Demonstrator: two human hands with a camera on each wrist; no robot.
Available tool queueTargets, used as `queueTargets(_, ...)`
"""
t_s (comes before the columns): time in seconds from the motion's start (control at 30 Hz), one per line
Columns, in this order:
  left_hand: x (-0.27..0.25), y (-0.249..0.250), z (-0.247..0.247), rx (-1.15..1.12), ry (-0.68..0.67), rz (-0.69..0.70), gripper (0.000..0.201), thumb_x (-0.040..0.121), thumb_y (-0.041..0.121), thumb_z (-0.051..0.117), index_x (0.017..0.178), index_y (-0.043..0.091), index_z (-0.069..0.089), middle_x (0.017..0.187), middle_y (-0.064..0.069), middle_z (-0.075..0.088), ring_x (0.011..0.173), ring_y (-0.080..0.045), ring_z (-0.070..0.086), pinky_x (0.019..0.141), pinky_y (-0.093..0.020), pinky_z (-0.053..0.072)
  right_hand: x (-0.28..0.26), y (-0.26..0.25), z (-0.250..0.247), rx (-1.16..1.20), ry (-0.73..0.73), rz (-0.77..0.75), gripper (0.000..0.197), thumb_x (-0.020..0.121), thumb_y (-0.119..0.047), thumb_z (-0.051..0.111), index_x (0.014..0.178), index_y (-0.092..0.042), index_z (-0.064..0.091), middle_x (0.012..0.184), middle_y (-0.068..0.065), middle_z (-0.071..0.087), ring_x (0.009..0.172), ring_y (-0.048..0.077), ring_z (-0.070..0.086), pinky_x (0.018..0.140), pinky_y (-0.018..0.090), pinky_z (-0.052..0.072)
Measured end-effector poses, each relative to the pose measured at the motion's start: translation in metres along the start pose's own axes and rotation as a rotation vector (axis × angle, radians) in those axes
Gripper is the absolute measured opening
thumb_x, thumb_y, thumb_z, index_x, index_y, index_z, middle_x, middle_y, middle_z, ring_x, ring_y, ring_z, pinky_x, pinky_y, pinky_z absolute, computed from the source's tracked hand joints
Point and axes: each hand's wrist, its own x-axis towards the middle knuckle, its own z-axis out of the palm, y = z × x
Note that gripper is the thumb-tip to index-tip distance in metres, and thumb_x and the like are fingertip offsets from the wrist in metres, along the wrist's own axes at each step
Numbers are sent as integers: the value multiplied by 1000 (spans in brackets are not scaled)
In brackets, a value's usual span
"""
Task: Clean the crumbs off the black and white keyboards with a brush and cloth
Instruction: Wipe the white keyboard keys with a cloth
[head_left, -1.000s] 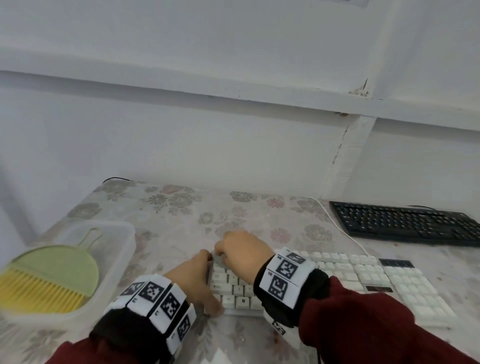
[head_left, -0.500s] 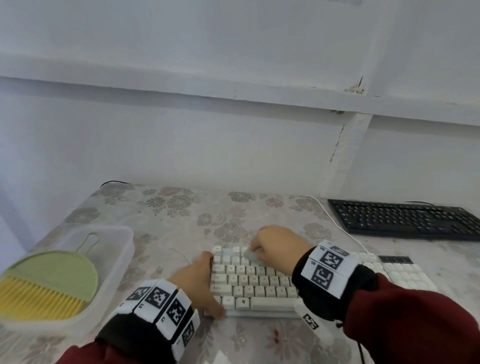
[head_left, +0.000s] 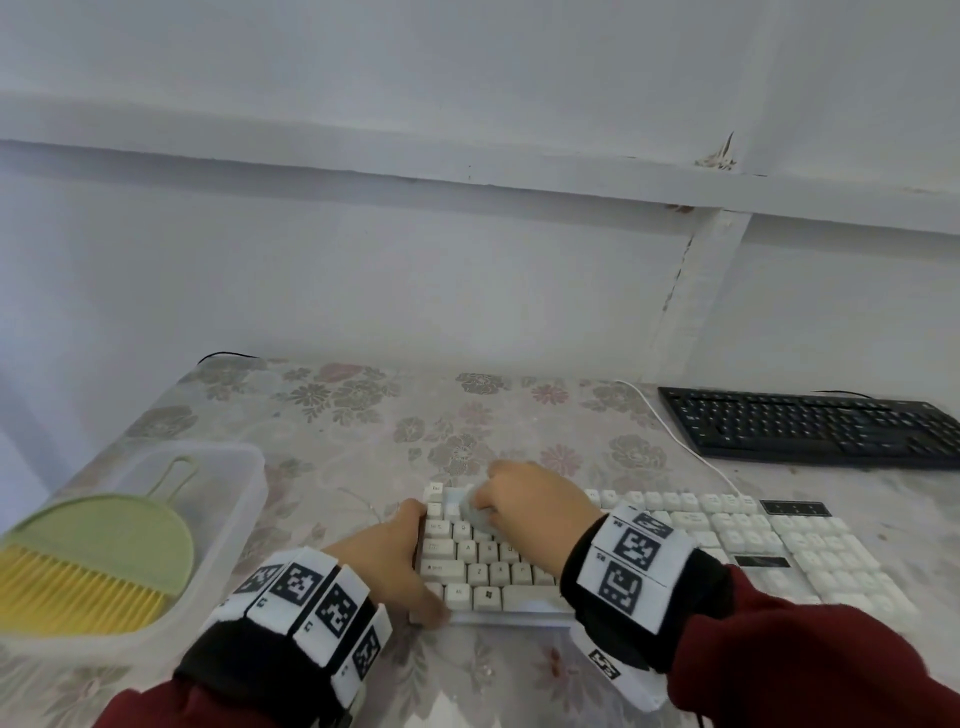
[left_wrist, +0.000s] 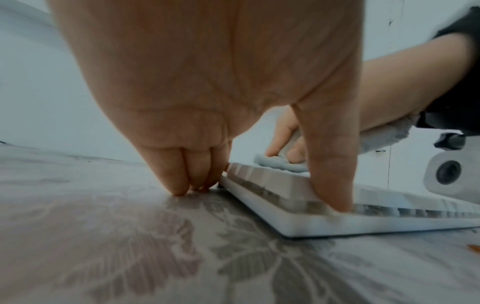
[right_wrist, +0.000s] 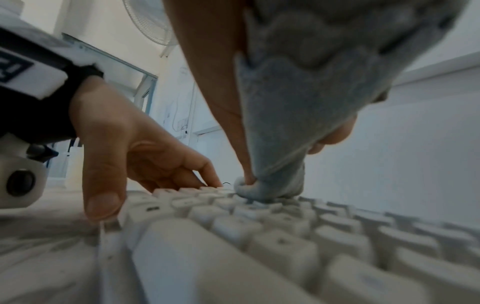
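The right hand (head_left: 524, 499) has slid the grey cloth (head_left: 475, 512) back toward nine o'clock along the white keyboard's (head_left: 727, 540) top rows. It now sits near the top left corner keys.

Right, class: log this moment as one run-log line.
left hand steadies white keyboard | right hand wipes top-left keys with cloth | brush in tub | black keyboard untouched
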Motion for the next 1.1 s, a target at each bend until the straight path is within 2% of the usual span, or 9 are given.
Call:
queueTargets(0.2,0,-9,-7,-129,33,49,78,65,31,76,134,28,39,123,15,58,113,-7,56,103,-34,43,-19,25,-5,-64,49,1,41,92,-13,41,53,-14,29,66,1,31,60,19,36,51,20,28)
queueTargets(0.3,0,-12,-7,-167,68,71,85,46,38,78,124,32,45,123,17,57,116,-4,53,106,-33,41,-11,28,-7,-16,26,74,32,90,-9,46,58,-10,48,69,4,44,64,24,46,63,28,49)
queueTargets(0.4,3,-14,-6,-185,79,71,93,35,45,74,122,37,42,124,18,56,117,-3,52,105,-32,41,-1,10,-13,87,60,36,30,93,-19,46,73,-6,64,71,9,57,63,19,50,70,30,51)
queueTargets(0.5,3,-13,-7,-150,62,70,91,35,48,74,119,36,41,122,17,56,114,-4,53,102,-32,43,13,-19,-13,90,26,-46,39,91,-16,45,52,-14,40,55,3,37,52,19,36,55,29,38)
queueTargets(0.6,2,-10,-9,-86,66,61,94,36,51,73,122,30,43,120,13,57,112,-8,55,100,-34,45,21,-35,-3,-75,-39,-78,38,89,-8,43,53,-15,32,64,1,28,54,21,32,48,25,25)
queueTargets(0.77,-1,-8,-9,-97,69,32,88,51,34,80,128,31,38,119,18,58,110,-3,55,100,-30,44,-5,-13,6,-165,140,-106,17,89,3,46,83,-4,60,83,5,40,79,25,49,68,33,48)
queueTargets(0.83,-2,-6,-8,-98,74,26,85,59,28,81,130,30,36,121,20,57,109,-1,55,99,-26,43,-12,4,10,-161,162,-76,17,90,2,50,78,-8,58,80,0,40,74,21,48,67,29,48)
queueTargets(1.0,-5,-1,-5,-91,86,27,82,66,23,78,134,30,32,126,20,54,110,-1,53,92,-18,41,-21,42,9,-130,121,22,42,94,-10,46,55,-20,34,67,-9,25,53,7,30,48,15,25)
queueTargets(1.1,-6,2,-4,-67,88,34,81,69,25,76,135,31,30,123,21,53,108,-1,53,90,-17,42,-22,55,0,-113,97,110,43,91,-10,46,52,-17,31,64,-6,29,50,9,31,52,20,34)
